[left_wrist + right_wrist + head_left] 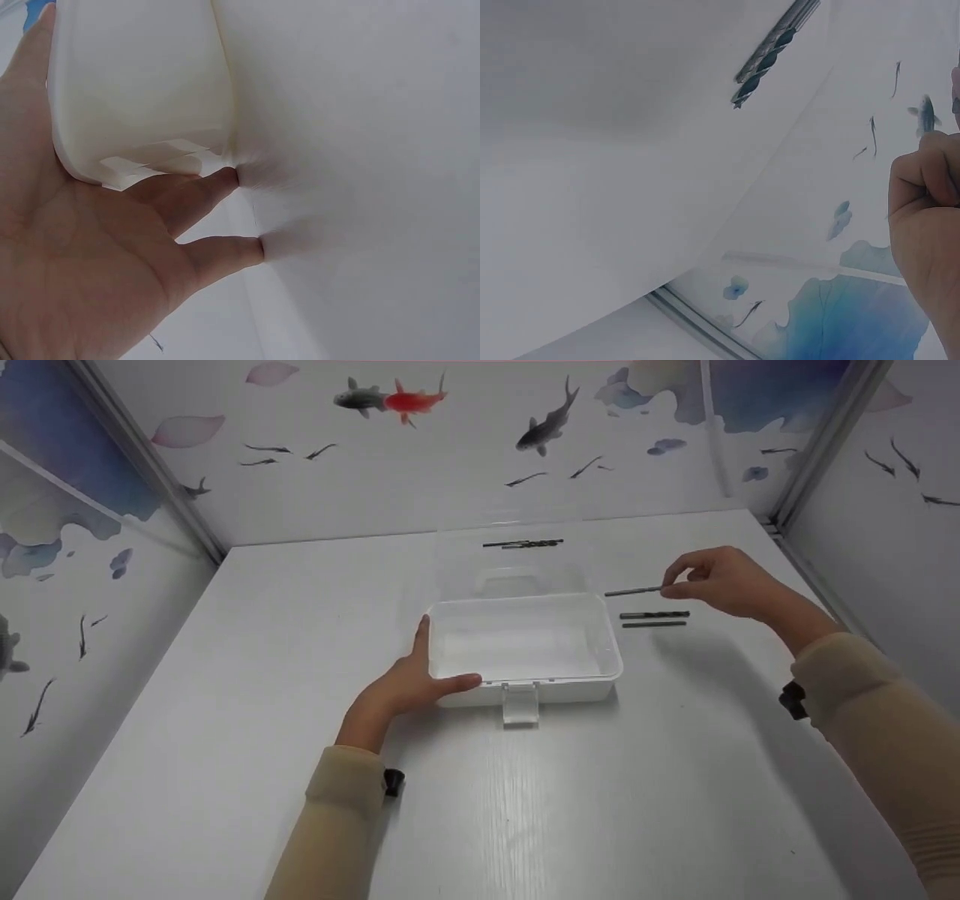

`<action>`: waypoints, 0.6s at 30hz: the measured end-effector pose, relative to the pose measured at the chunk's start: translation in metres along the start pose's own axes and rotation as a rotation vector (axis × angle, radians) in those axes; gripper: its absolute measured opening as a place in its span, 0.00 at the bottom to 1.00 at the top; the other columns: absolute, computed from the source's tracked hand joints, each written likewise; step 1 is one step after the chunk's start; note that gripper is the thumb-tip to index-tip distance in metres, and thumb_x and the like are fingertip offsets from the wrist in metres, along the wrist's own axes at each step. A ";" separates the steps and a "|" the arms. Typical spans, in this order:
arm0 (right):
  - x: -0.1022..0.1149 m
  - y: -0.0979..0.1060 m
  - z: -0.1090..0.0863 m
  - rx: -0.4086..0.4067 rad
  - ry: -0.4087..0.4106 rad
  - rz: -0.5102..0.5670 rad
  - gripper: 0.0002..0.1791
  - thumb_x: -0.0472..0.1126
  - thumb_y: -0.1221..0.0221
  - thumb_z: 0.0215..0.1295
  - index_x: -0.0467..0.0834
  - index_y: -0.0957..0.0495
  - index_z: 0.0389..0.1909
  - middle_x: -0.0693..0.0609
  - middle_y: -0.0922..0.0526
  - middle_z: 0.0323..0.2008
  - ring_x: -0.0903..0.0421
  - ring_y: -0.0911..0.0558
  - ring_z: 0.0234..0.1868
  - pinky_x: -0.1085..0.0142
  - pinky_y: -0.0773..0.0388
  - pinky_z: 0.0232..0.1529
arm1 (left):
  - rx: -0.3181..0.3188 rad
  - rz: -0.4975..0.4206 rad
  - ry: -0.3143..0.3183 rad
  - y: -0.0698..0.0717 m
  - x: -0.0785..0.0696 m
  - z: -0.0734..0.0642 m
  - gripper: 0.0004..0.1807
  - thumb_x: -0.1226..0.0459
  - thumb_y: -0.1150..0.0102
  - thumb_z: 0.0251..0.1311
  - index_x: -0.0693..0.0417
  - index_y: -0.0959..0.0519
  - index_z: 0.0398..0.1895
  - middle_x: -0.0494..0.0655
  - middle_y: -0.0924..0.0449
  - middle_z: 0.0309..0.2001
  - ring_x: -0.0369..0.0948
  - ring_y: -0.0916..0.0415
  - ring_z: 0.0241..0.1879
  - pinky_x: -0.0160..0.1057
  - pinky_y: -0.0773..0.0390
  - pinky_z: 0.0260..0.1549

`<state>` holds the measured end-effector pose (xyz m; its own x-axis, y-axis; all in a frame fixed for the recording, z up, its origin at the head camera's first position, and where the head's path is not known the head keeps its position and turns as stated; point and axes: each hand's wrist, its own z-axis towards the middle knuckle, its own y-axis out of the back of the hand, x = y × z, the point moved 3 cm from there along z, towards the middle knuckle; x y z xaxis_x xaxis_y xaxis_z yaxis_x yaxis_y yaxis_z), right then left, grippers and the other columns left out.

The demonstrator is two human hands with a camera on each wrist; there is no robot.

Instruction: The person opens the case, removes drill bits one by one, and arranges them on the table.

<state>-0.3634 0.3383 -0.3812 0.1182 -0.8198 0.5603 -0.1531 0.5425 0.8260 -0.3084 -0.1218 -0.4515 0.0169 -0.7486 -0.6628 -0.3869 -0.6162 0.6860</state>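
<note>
Right hand (720,581): thumb and fingertips pinched together on one end of a thin metal rod.
Held rod (634,591): straight, slim and grey; the part that shows is smooth and points toward the far right corner of the box, the end in the fingers hidden.
Left hand (405,686): fingers spread and fairly straight, thumb along the front rim, forefinger against the left wall of the box.
Box (574,693): white, rectangular, with rounded corners, its interior facing up.
Clasp (520,706): translucent, hanging at the middle of the box's front wall.
Drill bit (667,615): dark, with spiral grooves, just right of the box.
Second rod (654,624): grey and plain, beside that bit on the box's right.
Lid (469,566): clear, opened out behind the box.
Far bits (534,543): dark, twisted, behind the box; inside the lid or beyond it, I cannot tell.
Table (187,697): white, under the box.
Back wall (300,502): fish-printed, behind the box.
</note>
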 end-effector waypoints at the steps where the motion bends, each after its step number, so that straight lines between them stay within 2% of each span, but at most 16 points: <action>1: -0.002 -0.001 -0.001 0.002 -0.002 0.000 0.19 0.60 0.34 0.72 0.51 0.12 0.50 0.44 0.16 0.52 0.48 0.24 0.48 0.57 0.25 0.42 | -0.001 0.003 0.001 0.000 0.000 0.000 0.82 0.22 0.32 0.47 0.36 0.81 0.86 0.60 0.53 0.87 0.55 0.45 0.84 0.58 0.41 0.81; 5: -0.012 -0.005 -0.004 0.019 -0.010 0.008 0.18 0.60 0.35 0.73 0.51 0.13 0.51 0.45 0.18 0.47 0.49 0.26 0.44 0.58 0.27 0.39 | -0.001 0.006 0.002 0.000 0.000 0.000 0.81 0.22 0.32 0.47 0.36 0.81 0.86 0.60 0.54 0.87 0.55 0.46 0.85 0.58 0.41 0.81; 12: -0.027 -0.010 -0.009 0.035 -0.026 0.007 0.18 0.59 0.36 0.75 0.51 0.13 0.52 0.43 0.12 0.49 0.46 0.21 0.47 0.58 0.26 0.41 | 0.007 0.002 0.012 -0.001 0.000 -0.001 0.81 0.21 0.32 0.46 0.34 0.81 0.86 0.56 0.57 0.88 0.54 0.50 0.86 0.59 0.44 0.82; 18: -0.041 -0.016 -0.009 0.052 -0.067 0.032 0.19 0.58 0.36 0.75 0.50 0.14 0.54 0.42 0.16 0.46 0.46 0.24 0.44 0.58 0.26 0.36 | 0.001 -0.007 0.013 0.000 0.000 -0.001 0.81 0.22 0.32 0.47 0.34 0.81 0.86 0.54 0.58 0.88 0.53 0.50 0.86 0.58 0.44 0.83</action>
<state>-0.3567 0.3645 -0.4166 0.0471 -0.8137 0.5794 -0.2069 0.5596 0.8026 -0.3071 -0.1218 -0.4515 0.0315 -0.7477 -0.6633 -0.3880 -0.6208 0.6812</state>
